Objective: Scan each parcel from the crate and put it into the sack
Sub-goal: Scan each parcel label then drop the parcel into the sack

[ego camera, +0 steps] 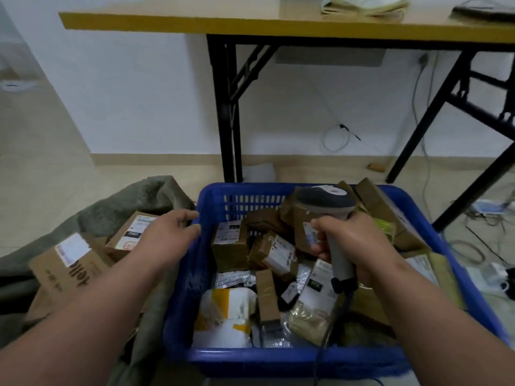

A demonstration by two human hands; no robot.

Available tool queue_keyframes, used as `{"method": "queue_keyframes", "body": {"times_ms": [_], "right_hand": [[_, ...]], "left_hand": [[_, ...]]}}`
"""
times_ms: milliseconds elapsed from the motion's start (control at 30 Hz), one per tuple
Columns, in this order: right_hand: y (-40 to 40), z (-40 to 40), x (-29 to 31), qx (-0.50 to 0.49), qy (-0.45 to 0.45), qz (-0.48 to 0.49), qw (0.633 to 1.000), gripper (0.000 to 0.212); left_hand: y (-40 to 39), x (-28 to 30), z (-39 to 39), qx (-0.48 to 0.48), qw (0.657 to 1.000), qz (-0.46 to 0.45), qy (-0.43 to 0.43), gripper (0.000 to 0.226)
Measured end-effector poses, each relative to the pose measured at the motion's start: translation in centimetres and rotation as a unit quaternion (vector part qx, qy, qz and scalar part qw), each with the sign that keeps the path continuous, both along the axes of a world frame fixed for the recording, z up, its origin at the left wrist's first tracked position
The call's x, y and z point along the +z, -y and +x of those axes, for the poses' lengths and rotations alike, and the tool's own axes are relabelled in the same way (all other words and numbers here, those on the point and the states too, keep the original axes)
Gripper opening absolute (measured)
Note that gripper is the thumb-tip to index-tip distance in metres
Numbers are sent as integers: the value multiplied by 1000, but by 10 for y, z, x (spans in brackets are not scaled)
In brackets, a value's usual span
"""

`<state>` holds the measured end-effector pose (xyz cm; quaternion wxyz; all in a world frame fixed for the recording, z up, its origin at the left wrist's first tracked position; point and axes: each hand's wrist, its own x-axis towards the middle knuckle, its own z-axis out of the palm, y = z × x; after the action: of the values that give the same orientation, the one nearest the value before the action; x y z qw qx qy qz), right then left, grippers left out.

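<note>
A blue plastic crate [434, 240] on the floor holds a heap of labelled parcels [274, 253]; the grey sack [117, 210] beside it holds cardboard boxes [67, 263]. The right hand [354, 243] grips a barcode scanner [327, 203] over the crate, and the left hand [170, 232] hangs relaxed, empty, at the crate's left rim

A makeshift parcel-sorting room: a folding table [278, 23], loose cables [334, 137], a crate [292, 358] of labelled parcels [230, 243].

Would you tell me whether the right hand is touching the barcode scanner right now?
Touching. The head view shows the right hand with its fingers curled round the grey handle of the scanner, held above the blue crate.
</note>
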<state>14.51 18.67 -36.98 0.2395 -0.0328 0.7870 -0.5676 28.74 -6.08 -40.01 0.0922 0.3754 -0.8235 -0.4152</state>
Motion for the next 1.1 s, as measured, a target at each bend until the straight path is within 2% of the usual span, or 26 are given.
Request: {"method": "queue_keyframes", "body": {"times_ms": [133, 267, 400, 500, 567, 667, 833, 1000, 1100], "right_hand": [[-30, -26, -7, -40, -88, 103, 990, 8], [-56, -51, -8, -71, -159, 152, 973, 7], [-75, -74, -15, -79, -131, 176, 972, 12], [-81, -80, -26, -61, -94, 201, 973, 17], [-83, -82, -32, -50, -83, 218, 971, 24], [-82, -84, -37, -35, -99, 236, 966, 29], [-78, -87, -43, -25, -126, 260, 957, 53], [-74, -85, -49, -46, -172, 269, 947, 53], [-74, -80, -49, -48, -199, 273, 940, 50]], "left_hand": [[-41, -15, -41, -12, 998, 56, -24, 30], [-76, -34, -71, -57, 986, 155, 2, 30], [-107, -48, -92, -108, 965, 237, 40, 32], [-127, -53, -105, -114, 956, 267, 51, 13], [-139, -54, -112, -121, 950, 284, 52, 15], [-147, -55, -117, -124, 946, 293, 59, 17], [-141, -55, -114, -124, 950, 279, 60, 20], [-126, -48, -103, -120, 954, 263, 83, 9], [-118, -38, -95, -117, 954, 259, 91, 19]]}}
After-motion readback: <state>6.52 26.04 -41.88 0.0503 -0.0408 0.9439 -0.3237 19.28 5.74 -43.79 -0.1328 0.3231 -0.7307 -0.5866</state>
